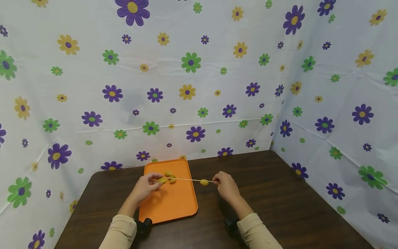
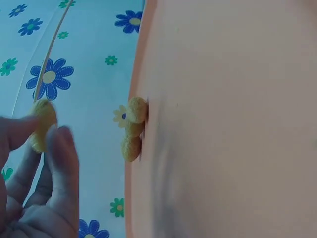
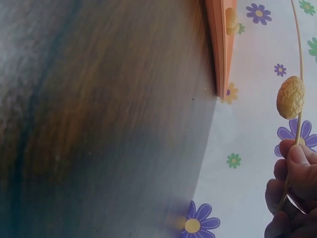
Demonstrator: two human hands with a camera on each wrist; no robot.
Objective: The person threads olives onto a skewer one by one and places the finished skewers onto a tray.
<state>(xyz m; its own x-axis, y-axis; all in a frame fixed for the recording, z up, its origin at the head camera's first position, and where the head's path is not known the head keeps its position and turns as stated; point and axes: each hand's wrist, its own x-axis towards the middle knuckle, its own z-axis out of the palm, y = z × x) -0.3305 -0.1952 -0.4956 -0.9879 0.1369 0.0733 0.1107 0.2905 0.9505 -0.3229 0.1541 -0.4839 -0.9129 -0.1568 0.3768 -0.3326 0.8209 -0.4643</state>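
A long thin wooden skewer [image 1: 183, 179] spans the gap between the two hands, slightly bowed. Its right end is gripped by my right hand [image 1: 224, 185], thumb and fingers curled round it in the right wrist view. A yellow, wrinkled, oval date-like fruit [image 3: 290, 97] sits on the skewer just ahead of those fingers. Over the tray, my left hand [image 1: 148, 185] pinches another yellow fruit [image 2: 44, 124] between thumb and fingertips, at the skewer's other end. Several more yellow fruits [image 1: 172, 180] lie in the orange tray [image 1: 177, 204], close together beyond the left hand.
The tray rests on the left half of a dark wooden table [image 1: 267, 193]. White cloth with printed flowers [image 1: 186, 114] hangs behind the table and along its sides. Beige sleeves [image 1: 259, 230] cover both forearms, and dark bands [image 1: 143, 226] sit at the wrists.
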